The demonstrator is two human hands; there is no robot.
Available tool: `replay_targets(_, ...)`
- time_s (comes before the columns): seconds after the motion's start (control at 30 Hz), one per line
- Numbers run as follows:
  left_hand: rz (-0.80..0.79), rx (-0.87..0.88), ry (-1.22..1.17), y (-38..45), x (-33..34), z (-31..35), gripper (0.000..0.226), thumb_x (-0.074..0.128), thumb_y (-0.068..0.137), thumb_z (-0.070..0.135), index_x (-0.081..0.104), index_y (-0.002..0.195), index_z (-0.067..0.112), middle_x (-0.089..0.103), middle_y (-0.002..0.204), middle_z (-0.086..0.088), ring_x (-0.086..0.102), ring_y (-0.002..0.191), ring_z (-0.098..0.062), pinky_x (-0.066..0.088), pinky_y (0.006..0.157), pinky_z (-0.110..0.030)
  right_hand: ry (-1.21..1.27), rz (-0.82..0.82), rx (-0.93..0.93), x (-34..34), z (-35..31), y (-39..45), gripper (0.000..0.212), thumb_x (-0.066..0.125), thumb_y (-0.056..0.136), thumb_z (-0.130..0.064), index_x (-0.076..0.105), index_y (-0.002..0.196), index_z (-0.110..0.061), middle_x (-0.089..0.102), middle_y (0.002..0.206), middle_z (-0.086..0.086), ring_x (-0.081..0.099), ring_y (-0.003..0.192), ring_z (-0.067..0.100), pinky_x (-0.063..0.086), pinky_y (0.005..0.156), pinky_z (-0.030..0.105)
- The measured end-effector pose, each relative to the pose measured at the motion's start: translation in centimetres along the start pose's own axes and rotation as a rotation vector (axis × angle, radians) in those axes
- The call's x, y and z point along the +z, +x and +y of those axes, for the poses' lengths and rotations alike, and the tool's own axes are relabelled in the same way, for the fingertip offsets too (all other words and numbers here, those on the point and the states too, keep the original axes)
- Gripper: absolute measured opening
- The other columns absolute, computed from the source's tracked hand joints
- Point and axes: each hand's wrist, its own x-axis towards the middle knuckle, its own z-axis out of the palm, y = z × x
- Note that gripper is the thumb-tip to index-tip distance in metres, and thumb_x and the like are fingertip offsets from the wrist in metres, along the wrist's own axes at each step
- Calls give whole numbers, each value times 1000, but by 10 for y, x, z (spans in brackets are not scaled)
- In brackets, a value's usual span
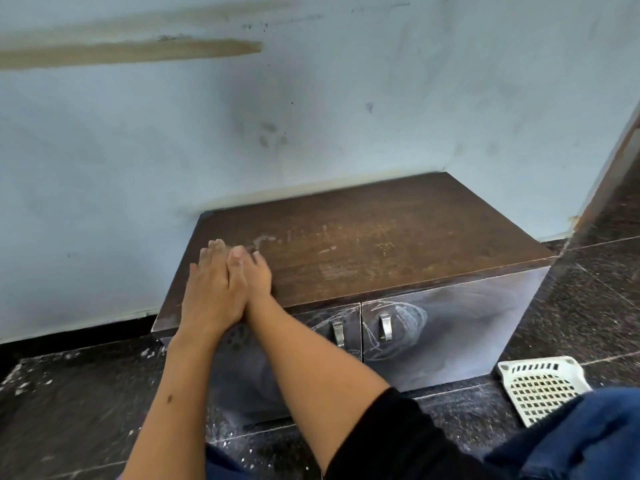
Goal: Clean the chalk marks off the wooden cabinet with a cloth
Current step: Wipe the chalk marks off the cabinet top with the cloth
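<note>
A: So, both hands pressed together over the left end of the wooden cabinet [363, 244], left hand [211, 289] against right hand [251, 271].
B: Grip state?
A: Fingers straight on both, palms meeting, nothing held. No cloth spotted.
B: Chalk marks [398, 323]?
A: Scribbled across both doors round the metal handles [385, 326], plus faint smears on top just past the fingertips. White plastic basket [540, 386] on the floor, right of the cabinet.

The dark speckled floor [588, 306] carries the wooden cabinet [381, 237] at centre and a white slotted basket [540, 386] at its four o'clock.
</note>
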Motion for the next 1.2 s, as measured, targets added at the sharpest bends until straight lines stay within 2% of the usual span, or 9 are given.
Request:
replay_targets(0.03, -1, 10, 17, -3, 0, 0, 54, 20, 103, 32, 19, 149, 4, 16, 158, -12, 10, 146, -23, 4, 118, -37, 22, -46, -20, -7, 7, 2, 45, 22, 103, -29, 30, 145, -16, 25, 155, 4, 25, 140, 15, 19, 116, 34)
replay_targets(0.1, -30, 12, 72, -9, 3, -1, 55, 20, 103, 33, 20, 149, 3, 15, 158, -13, 10, 146, -25, 4, 118, -39, 34, -24, 101, -13, 31, 3, 44, 30, 99, -31, 37, 142, -25, 19, 157, 2, 12, 144, 25, 10, 116, 46)
replay_targets(0.33, -240, 49, 327, -35, 29, -13, 57, 19, 103, 36, 18, 149, 3, 11, 159, -13, 9, 146, -26, 8, 117, -40, -127, 102, 423, -65, 125, -52, 47, 35, 91, -26, 41, 138, -32, 22, 156, -3, 10, 144, 26, 2, 116, 51)
replay_targets(0.5, -249, 109, 395, -46, 25, -18, 58, 17, 103, 36, 7, 151, 4, 0, 160, -11, 1, 147, -24, 2, 118, -36, -275, 121, 691, -104, 186, -100, 52, 31, 92, -25, 34, 144, -29, 15, 158, 1, -3, 146, 31, -13, 113, 52)
replay_targets(0.6, -264, 137, 383, -48, 24, -23, 58, 16, 103, 36, 6, 151, 6, -1, 160, -9, 0, 147, -22, 0, 118, -34, -237, 180, 776, -110, 203, -108, 51, 33, 92, -22, 38, 143, -22, 19, 157, 4, 4, 146, 28, -1, 117, 46)
replay_targets(0.67, -252, 148, 365, -48, 25, -29, 57, 16, 103, 36, 8, 152, 7, 0, 160, -8, -1, 147, -20, -1, 118, -33, -228, 213, 772, -104, 199, -105, 50, 35, 92, -21, 41, 141, -17, 23, 155, 5, 14, 144, 27, 13, 116, 42)
replay_targets(0.77, -250, 140, 279, -46, 24, -31, 55, 17, 104, 35, 15, 151, 7, 6, 160, -7, 3, 147, -20, 1, 118, -34, -253, 232, 717, -92, 174, -96, 49, 36, 90, -21, 44, 138, -16, 28, 153, 7, 22, 141, 28, 22, 112, 42)
replay_targets(0.93, -196, -12, -165, -39, -8, -10, 55, 15, 104, 37, 22, 149, 8, 16, 158, -7, 12, 146, -17, 6, 116, -29, -220, 190, 461, -48, 92, -68, 52, 35, 90, -23, 37, 142, -18, 25, 154, 7, 22, 142, 25, 20, 116, 43)
replay_targets(1.2, -21, -208, -343, -15, -56, -24, 66, 8, 98, 54, 29, 148, 16, 26, 155, -6, 23, 143, -23, 15, 116, -36, 34, 106, 72, 33, -60, -37, 50, 41, 92, -25, 39, 140, -11, 32, 150, 11, 24, 140, 27, 22, 114, 42)
